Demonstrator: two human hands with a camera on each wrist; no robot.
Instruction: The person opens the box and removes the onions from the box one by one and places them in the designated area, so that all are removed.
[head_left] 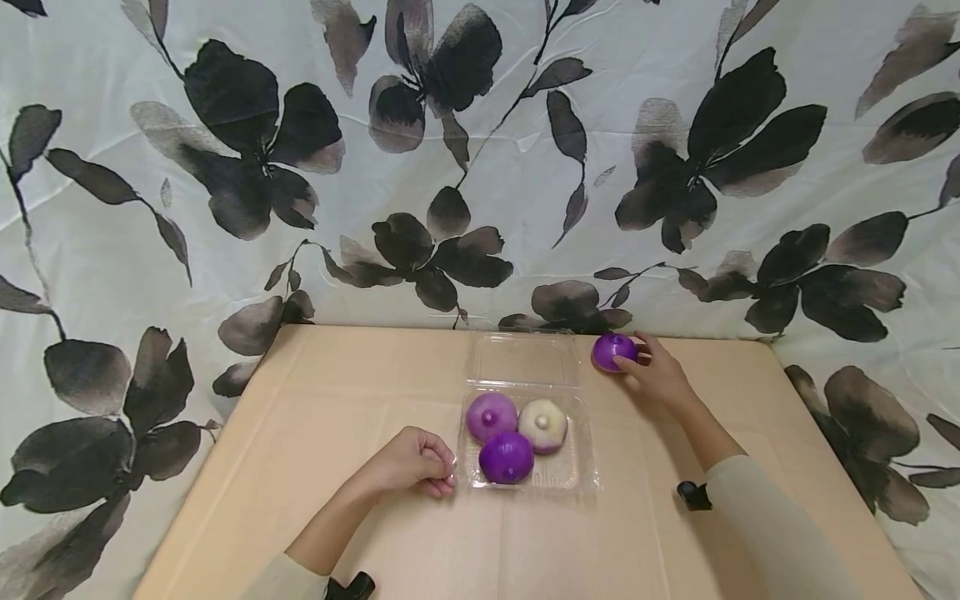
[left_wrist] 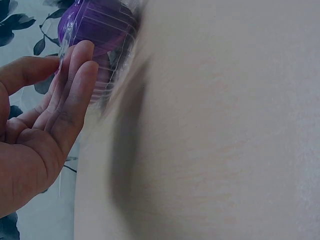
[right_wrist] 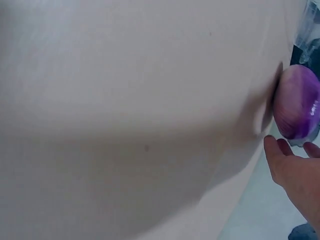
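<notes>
A clear plastic container (head_left: pixel 579 479) holds a mauve onion (head_left: pixel 491 415), a pale onion (head_left: pixel 543 423) and a deep purple onion (head_left: pixel 507 457). My left hand (head_left: pixel 415 463) pinches the container's left edge between thumb and fingers, as the left wrist view also shows. At the back of the table, right of the container's raised lid (head_left: pixel 522 360), sits another purple onion (head_left: pixel 613 352). My right hand (head_left: pixel 657 373) is at its right side, thumb in front and fingers behind. In the right wrist view the extended fingertips (right_wrist: pixel 270 142) lie close beside this onion; firm contact cannot be told.
A tan table (head_left: pixel 360 375) lies under everything, its back edge just behind the lid and the right-hand onion. Behind it hangs a white cloth with dark flowers (head_left: pixel 420 242). A small black device is on each wrist, the right one (head_left: pixel 693 496) beside the sleeve.
</notes>
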